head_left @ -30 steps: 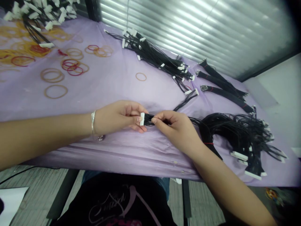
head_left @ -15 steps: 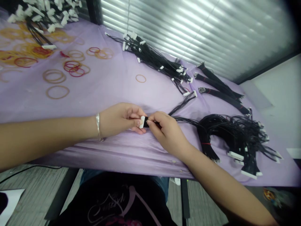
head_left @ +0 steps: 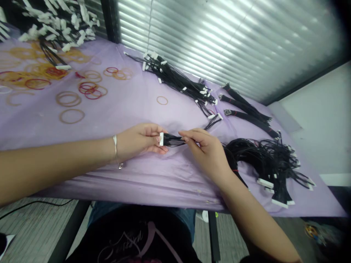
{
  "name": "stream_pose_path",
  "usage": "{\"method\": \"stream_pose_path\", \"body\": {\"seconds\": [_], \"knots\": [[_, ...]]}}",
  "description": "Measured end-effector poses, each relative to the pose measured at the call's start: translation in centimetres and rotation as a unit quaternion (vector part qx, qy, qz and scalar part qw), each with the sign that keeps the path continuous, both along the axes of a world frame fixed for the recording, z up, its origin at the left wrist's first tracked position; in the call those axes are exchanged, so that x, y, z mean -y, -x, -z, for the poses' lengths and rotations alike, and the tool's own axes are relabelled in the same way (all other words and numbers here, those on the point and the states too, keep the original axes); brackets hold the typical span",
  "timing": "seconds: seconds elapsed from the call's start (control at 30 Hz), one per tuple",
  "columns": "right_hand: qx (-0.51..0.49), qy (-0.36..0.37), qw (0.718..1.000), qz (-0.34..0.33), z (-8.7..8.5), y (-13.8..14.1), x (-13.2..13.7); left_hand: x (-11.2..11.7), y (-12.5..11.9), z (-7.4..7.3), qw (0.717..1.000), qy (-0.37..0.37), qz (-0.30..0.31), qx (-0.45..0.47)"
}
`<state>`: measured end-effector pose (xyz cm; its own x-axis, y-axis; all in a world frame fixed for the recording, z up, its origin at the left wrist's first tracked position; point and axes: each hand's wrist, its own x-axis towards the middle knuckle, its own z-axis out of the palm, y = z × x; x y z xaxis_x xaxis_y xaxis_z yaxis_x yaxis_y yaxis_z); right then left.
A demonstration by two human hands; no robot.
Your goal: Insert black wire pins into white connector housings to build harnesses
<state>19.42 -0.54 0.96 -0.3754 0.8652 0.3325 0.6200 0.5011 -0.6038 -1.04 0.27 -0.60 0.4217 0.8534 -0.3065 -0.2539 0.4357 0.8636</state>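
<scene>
My left hand [head_left: 145, 138] grips the white connector [head_left: 161, 139] at the end of a wire harness, thumb and fingers closed on its left side. Black wires [head_left: 173, 140] fan out of the connector and run right to my right hand [head_left: 204, 148]. My right hand is pinched on these wires, a short way from the connector. Past its fingers the wires are partly hidden behind the hand. Just right of it lies a looped bundle of black wires [head_left: 241, 146] with white connectors and a red band.
Rubber bands [head_left: 68, 98], yellow and red, lie scattered at left on the purple tablecloth [head_left: 123, 109]. A pile of wired white connectors [head_left: 63, 29] stands at the back left. Further harnesses [head_left: 175, 78] and tied wire bundles [head_left: 248, 122] lie along the back near the blinds [head_left: 192, 33].
My right hand has slid right along the wires, away from the connector, so a longer stretch of spread wires shows between my hands. My left hand still holds the connector.
</scene>
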Motion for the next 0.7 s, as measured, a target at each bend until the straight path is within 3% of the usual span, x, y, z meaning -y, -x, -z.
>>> {"method": "stream_pose_path", "body": {"seconds": [0.23, 0.4, 0.53, 0.63, 0.7], "knots": [[-0.017, 0.073, 0.996, 0.044, -0.3, 0.1, 0.1, 0.1, 0.3, -0.2, 1.0, 0.024, 0.005, -0.01], [0.127, 0.063, 0.99, -0.019, -1.5, -1.1, -0.4, 0.0, 0.5, 0.3, 1.0, 0.025, 0.005, -0.01], [0.161, 0.0, 0.987, -0.028, -2.7, -2.2, 0.0, 0.0, 0.6, 0.4, 1.0, 0.016, 0.009, 0.002], [0.14, -0.096, 0.985, 0.04, -3.6, -1.7, 1.0, 0.1, 0.7, 0.2, 1.0, 0.008, 0.014, 0.002], [0.136, -0.102, 0.981, 0.094, -3.9, -0.5, 1.6, 0.2, 0.7, 0.1, 1.0, 0.004, 0.016, 0.006]]}}
